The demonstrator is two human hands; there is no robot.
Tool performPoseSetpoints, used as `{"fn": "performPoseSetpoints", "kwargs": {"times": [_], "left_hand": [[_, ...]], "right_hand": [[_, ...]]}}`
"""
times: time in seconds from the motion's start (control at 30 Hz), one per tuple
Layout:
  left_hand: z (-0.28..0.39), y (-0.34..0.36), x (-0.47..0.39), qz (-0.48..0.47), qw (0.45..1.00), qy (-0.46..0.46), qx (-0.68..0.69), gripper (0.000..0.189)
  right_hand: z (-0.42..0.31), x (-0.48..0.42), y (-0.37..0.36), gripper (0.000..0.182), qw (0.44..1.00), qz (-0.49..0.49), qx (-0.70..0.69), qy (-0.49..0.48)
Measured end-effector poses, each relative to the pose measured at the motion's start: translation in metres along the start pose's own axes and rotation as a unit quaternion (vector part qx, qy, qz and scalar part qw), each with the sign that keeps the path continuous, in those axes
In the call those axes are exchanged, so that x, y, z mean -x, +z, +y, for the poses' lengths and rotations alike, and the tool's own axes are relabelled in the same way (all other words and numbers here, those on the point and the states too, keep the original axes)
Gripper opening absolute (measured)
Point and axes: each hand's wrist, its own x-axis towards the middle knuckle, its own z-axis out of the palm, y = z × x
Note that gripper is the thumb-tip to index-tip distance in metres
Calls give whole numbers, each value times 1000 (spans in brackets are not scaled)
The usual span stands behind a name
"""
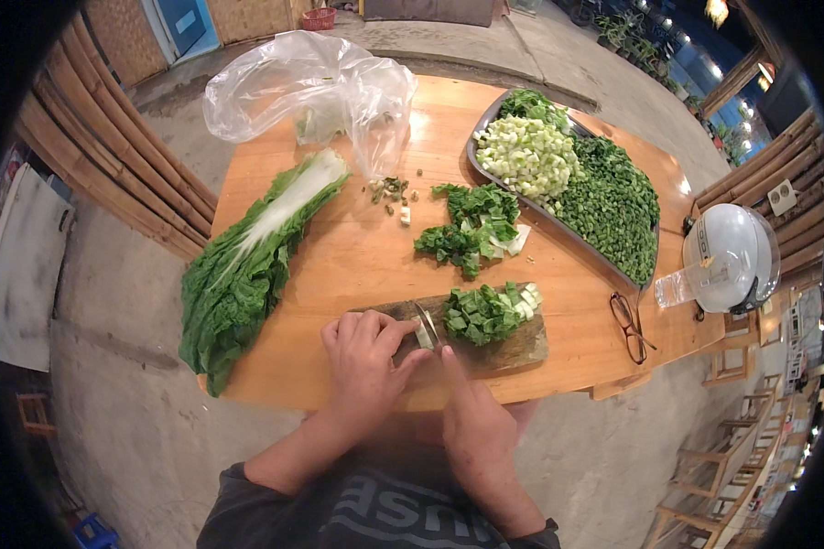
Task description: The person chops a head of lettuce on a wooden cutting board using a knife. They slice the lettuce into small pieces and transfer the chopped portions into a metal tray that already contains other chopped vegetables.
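Observation:
On a worn wooden cutting board (529, 343), my left hand (367, 357) presses a small piece of pale leaf stalk (424, 335) with its fingertips. My right hand (477, 412) grips a knife (427, 321), its blade against that piece and its handle hidden in my fist. Chopped greens (481, 314) and white stalk pieces (529, 300) lie on the board's right part. Beyond the board, coarser cut leaves (477, 223) rest on the wooden table. A large leafy cabbage (247, 254) with a white stalk lies to the left.
A dark tray (556, 223) at the back right holds chopped pale and green vegetables. Eyeglasses (628, 328) and a white appliance with a clear part (731, 257) stand at the right. A clear plastic bag (316, 82) and small scraps (388, 189) lie farther back.

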Motion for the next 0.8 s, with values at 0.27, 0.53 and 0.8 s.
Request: {"fn": "performPoseSetpoints", "kwargs": {"times": [0.27,0.53,0.8], "left_hand": [[-2,1,1,4,1000,12,0,39],[-1,2,2,8,1000,7,6,35],[2,1,3,10,1000,-2,1,31]], "right_hand": [[-5,2,6,71,1000,-15,-16,4],[-2,-4,14,74,999,-38,8,-30],[-1,12,12,74,998,-57,14,-32]]}}
